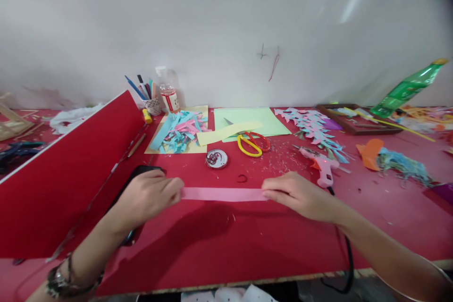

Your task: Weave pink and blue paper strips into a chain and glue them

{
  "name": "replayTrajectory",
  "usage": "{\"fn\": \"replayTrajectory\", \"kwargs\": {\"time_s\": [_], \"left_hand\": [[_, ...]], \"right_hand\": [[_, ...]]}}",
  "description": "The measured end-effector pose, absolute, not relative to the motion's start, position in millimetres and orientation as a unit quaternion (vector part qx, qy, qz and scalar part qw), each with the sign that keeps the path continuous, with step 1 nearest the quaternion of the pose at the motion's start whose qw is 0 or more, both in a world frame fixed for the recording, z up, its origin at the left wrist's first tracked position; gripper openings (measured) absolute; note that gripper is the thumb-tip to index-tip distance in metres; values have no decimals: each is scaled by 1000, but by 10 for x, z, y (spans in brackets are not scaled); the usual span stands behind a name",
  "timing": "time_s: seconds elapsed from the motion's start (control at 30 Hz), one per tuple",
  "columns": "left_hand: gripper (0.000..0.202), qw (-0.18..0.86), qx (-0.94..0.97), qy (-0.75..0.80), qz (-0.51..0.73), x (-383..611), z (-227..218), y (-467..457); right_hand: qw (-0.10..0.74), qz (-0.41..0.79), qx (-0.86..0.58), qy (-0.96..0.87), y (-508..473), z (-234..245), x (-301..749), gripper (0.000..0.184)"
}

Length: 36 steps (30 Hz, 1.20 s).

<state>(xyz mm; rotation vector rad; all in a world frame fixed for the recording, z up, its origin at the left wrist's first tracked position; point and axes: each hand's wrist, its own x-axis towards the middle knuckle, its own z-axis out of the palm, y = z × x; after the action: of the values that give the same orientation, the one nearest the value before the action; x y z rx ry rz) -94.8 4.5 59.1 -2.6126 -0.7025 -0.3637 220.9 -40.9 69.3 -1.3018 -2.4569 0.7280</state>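
Note:
A pink paper strip is stretched level above the red table, between my two hands. My left hand pinches its left end, fingers closed. At the strip's right end my right hand grips it between thumb and fingers. Just beyond the strip sit a small round dish of dark red bits and scissors with yellow and red handles. A pink glue gun lies close to my right hand. Partly hidden behind my left hand is a dark phone-like object.
A red upright board stands at left. Behind are a pile of cut paper pieces, pale green sheets, a pen cup and a pump bottle. A wooden tray and green bottle are at right.

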Motion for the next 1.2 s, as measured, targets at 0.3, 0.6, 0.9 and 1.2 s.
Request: {"fn": "replayTrajectory", "kwargs": {"time_s": [0.3, 0.6, 0.9, 1.2], "left_hand": [[21, -222, -844, -458, -171, -893, 559, 129], [42, -535, -704, -324, -337, -533, 548, -44], [28, -397, -776, -372, -319, -134, 585, 135], [32, -392, -807, -330, -293, 82, 560, 181]], "right_hand": [[227, 364, -469, -772, -367, 512, 2173, 32], [187, 615, -423, -639, -430, 323, 1777, 36], [399, 417, -426, -697, -201, 530, 1652, 22], [473, 405, -387, -680, 77, 721, 1551, 19]]}}
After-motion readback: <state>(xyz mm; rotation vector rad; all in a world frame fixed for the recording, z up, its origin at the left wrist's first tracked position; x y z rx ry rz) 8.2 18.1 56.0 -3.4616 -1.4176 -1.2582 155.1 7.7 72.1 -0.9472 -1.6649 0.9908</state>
